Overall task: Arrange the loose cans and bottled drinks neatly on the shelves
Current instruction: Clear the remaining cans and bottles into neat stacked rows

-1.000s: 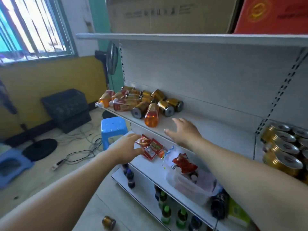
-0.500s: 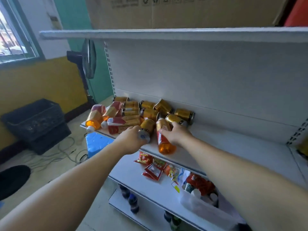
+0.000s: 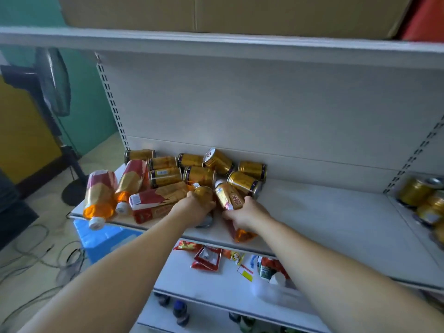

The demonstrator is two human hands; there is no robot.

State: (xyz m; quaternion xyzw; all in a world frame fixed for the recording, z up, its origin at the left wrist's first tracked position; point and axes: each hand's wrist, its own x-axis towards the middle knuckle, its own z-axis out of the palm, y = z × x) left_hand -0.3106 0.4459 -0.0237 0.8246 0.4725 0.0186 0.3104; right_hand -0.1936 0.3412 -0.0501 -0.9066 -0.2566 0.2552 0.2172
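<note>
Several gold cans [image 3: 199, 174] lie tumbled at the back left of the white shelf [image 3: 324, 219], beside three orange drink bottles [image 3: 99, 200] lying on their sides. My left hand [image 3: 194, 210] grips a gold can [image 3: 203, 193] lying near the shelf's front. My right hand [image 3: 245, 213] grips an orange bottle [image 3: 229, 197] lying with its base over the shelf's front edge.
More gold cans [image 3: 422, 198] stand on the neighbouring shelf at the right. Snack packets [image 3: 206, 257] and a clear bag lie on the shelf below, bottles on the lowest one. A blue stool [image 3: 103, 239], cables and a fan stand on the floor at left. Cardboard boxes sit on top.
The view has moved closer to the shelf. Both hands have closed round their items: the left on the gold can, the right on the orange bottle.
</note>
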